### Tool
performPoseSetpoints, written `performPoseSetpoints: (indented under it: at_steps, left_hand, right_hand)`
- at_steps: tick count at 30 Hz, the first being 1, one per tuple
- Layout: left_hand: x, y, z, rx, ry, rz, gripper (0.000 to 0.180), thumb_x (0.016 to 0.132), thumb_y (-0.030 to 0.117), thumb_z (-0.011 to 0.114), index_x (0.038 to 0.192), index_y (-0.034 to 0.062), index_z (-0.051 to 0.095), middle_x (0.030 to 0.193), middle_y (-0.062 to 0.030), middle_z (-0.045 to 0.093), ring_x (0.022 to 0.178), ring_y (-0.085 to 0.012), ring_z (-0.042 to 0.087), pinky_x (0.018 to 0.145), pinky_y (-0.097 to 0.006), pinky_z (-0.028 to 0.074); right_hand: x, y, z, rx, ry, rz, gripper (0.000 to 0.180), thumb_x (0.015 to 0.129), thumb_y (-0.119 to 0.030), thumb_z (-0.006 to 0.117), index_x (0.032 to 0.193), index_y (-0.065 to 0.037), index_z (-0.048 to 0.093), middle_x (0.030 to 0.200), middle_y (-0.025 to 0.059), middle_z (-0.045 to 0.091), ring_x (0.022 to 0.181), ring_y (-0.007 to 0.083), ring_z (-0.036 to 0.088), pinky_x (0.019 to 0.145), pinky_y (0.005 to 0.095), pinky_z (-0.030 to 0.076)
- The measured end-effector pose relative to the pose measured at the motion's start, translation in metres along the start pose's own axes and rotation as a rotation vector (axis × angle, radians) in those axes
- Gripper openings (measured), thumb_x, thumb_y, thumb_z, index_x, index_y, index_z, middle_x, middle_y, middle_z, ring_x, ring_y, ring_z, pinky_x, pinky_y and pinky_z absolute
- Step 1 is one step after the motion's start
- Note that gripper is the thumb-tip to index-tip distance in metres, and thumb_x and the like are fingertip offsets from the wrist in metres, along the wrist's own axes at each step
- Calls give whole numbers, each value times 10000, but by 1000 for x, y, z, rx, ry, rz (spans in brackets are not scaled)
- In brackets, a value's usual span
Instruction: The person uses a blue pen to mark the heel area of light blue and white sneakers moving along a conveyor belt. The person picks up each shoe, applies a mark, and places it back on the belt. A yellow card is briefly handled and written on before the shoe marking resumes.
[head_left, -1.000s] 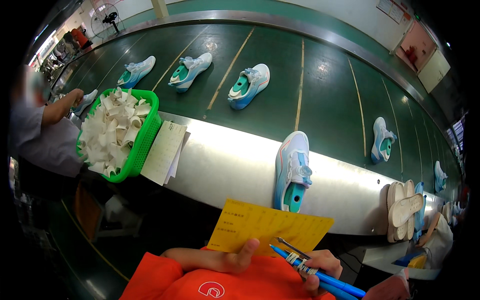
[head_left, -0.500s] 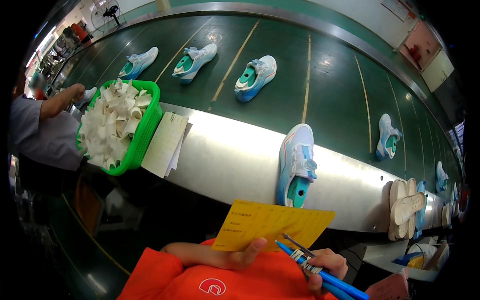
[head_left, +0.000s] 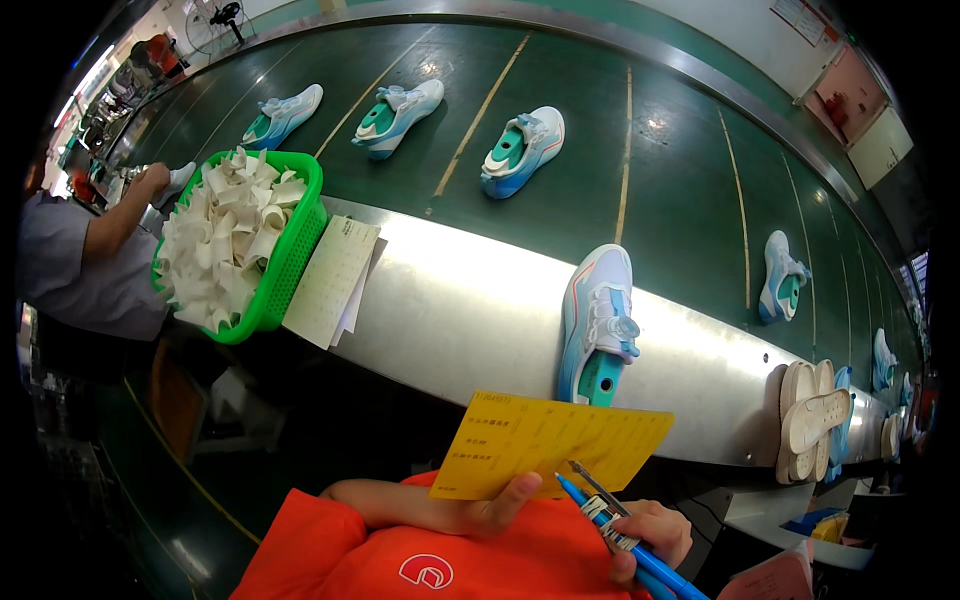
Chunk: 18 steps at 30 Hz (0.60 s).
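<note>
Green conveyor belt [head_left: 682, 215] beyond a yellow printed card [head_left: 560, 440]
Left hand [head_left: 500, 508] pinches the card; right hand [head_left: 660, 528] grips a blue pen [head_left: 668, 566] banded to a metal tool [head_left: 599, 487], contact with the card unclear. Just beyond the card, a blue-white sneaker [head_left: 600, 318] stands untouched; fresh writing cannot be made out.

Left hand [head_left: 503, 505] holds yellow card [head_left: 560, 440], right hand [head_left: 655, 535] pen bundle [head_left: 604, 515]; shoe [head_left: 597, 310] beyond.
</note>
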<state>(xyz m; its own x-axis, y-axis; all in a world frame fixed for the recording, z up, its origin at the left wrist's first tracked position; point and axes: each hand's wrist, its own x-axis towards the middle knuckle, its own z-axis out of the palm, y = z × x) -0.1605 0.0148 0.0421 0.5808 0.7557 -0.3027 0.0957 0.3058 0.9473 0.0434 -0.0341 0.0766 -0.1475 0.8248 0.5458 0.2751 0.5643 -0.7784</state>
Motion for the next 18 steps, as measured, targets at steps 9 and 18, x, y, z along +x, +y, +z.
performPoseSetpoints:
  at_steps: [9,18]
  left_hand:
    - [8,-5,1,-82,-63,69,386,890,316,489,1162,42,487,957,-96,600,747,-165,558,605,-256,445]
    - [6,-7,-6,-185,-54,99,404,902,330,460,1181,39,467,985,-96,595,800,-169,559,643,-257,452]
  right_hand:
    - [2,-5,5,-34,61,5,273,848,-232,565,921,27,519,725,176,610,555,227,581,472,297,452]
    - [-6,12,16,362,907,143,258,881,-275,490,884,-56,354,695,58,436,450,74,476,407,166,450]
